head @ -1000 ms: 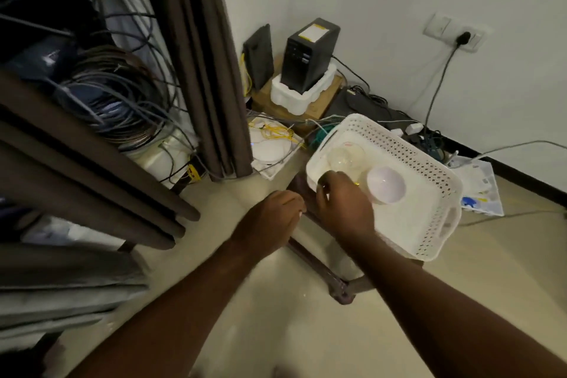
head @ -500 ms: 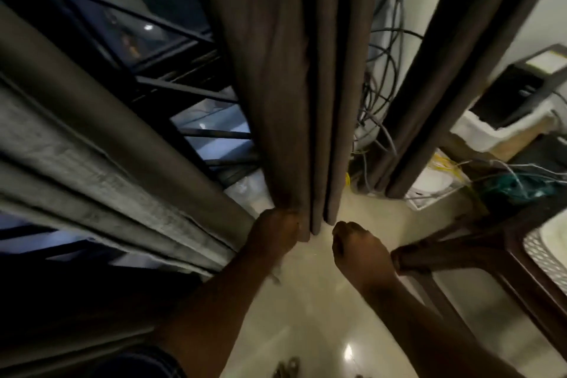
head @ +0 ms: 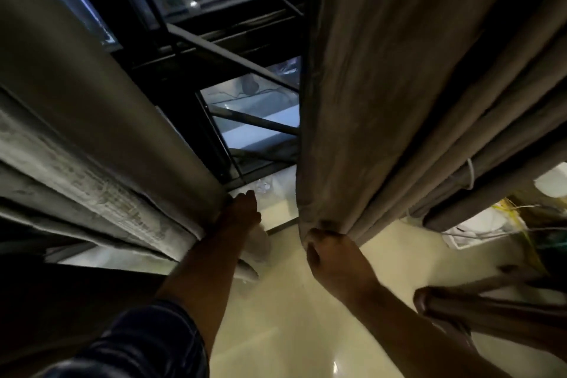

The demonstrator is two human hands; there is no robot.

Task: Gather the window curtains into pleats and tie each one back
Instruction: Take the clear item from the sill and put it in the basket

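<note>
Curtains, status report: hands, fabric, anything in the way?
Right hand shut on right curtain hem. Left hand against left curtain, grip unclear. Neither tied. Dark chair beside right arm.

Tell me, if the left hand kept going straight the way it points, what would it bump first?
Probably the clear window glass just past the left hand, beside the grey-brown fabric curtain it touches; depth is hard to judge.

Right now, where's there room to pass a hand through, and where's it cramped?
Free: the gap between the left curtain and the right curtain, over the window frame, and the bare floor between both forearms. Crowded: lower right, with the chair and the cables. The right hand grips curtain folds.
</note>
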